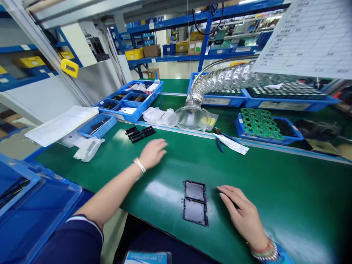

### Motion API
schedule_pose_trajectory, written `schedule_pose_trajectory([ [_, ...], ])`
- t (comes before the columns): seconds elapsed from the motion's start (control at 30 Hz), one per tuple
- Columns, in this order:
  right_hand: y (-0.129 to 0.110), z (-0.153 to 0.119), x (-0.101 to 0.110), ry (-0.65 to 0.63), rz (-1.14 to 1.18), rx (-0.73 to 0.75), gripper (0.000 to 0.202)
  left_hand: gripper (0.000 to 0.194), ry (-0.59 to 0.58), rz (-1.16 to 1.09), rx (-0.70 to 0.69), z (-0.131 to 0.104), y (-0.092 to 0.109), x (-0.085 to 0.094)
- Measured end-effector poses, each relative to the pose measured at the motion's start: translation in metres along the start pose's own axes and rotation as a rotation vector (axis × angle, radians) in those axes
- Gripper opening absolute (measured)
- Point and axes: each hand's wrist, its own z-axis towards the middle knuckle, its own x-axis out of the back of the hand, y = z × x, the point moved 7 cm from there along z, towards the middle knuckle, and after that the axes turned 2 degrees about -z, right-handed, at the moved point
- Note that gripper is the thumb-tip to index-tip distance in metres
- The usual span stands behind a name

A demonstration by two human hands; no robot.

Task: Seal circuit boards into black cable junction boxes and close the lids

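Two black plastic cases [195, 201] lie end to end on the green mat, their grey insides facing up. Just to their right, my right hand [243, 216] hovers over or rests on the mat, fingers extended and holding nothing. My left hand [153, 153] is farther forward and to the left, fingers apart, with nothing visible in it. Beyond that hand sits a small group of black plastic parts [139, 134]. Pliers with blue handles [220, 143] and a white tube [233, 144] are near the mat's back edge.
Blue compartment trays [134, 116], white bags [158, 116] and a clear fume hood [192, 118] line the back. Green circuit boards [260, 124] fill a blue bin at the right rear. A white crumpled piece [88, 148] and papers [63, 123] are at the left.
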Motion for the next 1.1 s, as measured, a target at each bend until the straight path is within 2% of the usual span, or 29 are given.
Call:
schedule_pose_trajectory([
  [0.1, 0.015, 0.000, -0.006, -0.009, -0.038, -0.045, 0.024, 0.034, 0.049, 0.095, 0.276, 0.026, -0.096, 0.029],
  [0.17, 0.018, 0.000, -0.008, -0.021, -0.050, -0.047, 0.025, 0.030, 0.029, 0.142, 0.420, 0.030, -0.144, 0.038],
  [0.23, 0.016, 0.001, -0.009, -0.024, -0.060, -0.046, 0.026, 0.026, -0.005, 0.180, 0.512, 0.025, -0.175, 0.040],
  [0.3, 0.015, 0.003, -0.009, -0.026, -0.065, -0.050, 0.026, 0.024, -0.027, 0.212, 0.564, 0.016, -0.190, 0.042],
  [0.4, 0.013, 0.004, -0.010, -0.045, -0.066, -0.055, 0.026, 0.027, -0.025, 0.240, 0.573, 0.003, -0.187, 0.049],
  [0.5, 0.012, 0.004, -0.012, -0.071, -0.059, -0.052, 0.026, 0.030, -0.022, 0.224, 0.456, -0.001, -0.154, 0.048],
  [0.63, 0.012, 0.003, -0.012, -0.080, -0.051, -0.039, 0.025, 0.026, -0.077, 0.160, 0.208, 0.011, -0.088, 0.015],
  [0.7, 0.012, 0.003, -0.011, -0.077, -0.051, -0.039, 0.025, 0.024, -0.081, 0.152, 0.161, 0.020, -0.071, -0.001],
  [0.77, 0.013, 0.003, -0.011, -0.077, -0.049, -0.045, 0.025, 0.023, -0.070, 0.156, 0.159, 0.029, -0.070, -0.011],
  [0.93, 0.015, 0.002, -0.013, -0.087, -0.028, -0.052, 0.024, 0.018, -0.034, 0.141, 0.184, 0.042, -0.100, -0.010],
  [1.03, 0.015, 0.003, -0.015, -0.102, -0.020, -0.061, 0.022, 0.016, -0.078, 0.080, 0.169, 0.046, -0.110, -0.013],
  [1.1, 0.014, 0.004, -0.015, -0.108, -0.014, -0.067, 0.022, 0.017, -0.100, 0.036, 0.152, 0.047, -0.110, -0.016],
])
